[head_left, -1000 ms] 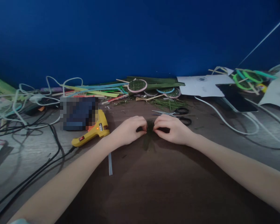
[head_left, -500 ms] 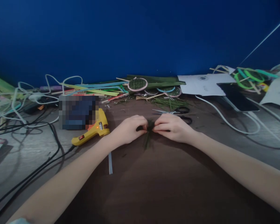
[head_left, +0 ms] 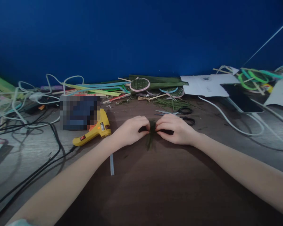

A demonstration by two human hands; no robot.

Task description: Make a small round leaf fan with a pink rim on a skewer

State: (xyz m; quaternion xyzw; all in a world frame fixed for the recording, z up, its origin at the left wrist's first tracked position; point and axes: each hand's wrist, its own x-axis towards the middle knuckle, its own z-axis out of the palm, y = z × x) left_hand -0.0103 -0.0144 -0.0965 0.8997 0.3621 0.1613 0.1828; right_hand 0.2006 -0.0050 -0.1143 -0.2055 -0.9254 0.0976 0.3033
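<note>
Between my two hands is a small dark green bundle of leaf strips (head_left: pixel 152 127), its loose ends fanning down toward me. My left hand (head_left: pixel 133 130) pinches its left side with thumb and fingertips. From the right, my right hand (head_left: pixel 174 129) grips it the same way, fingers closed at the tips. The exact weave or knot is too small and dark to make out. Just behind my right hand lie scissors (head_left: pixel 185 110) with black handles, partly covered by that hand. A yellow glue gun (head_left: pixel 94 133) with a lit orange light rests left of my left hand.
A pale strip (head_left: pixel 112 164) lies by my left forearm. Along the back are round woven green pieces (head_left: pixel 140 84), coloured strips (head_left: pixel 96 89) and green scraps (head_left: pixel 171 103). A phone (head_left: pixel 241 97) with a white cable lies right; black cables (head_left: pixel 54 138) run along the left.
The fingers of my right hand have shifted slightly, with a wider gap between thumb and fingers. Both hands stay on the green bundle; little else differs.
</note>
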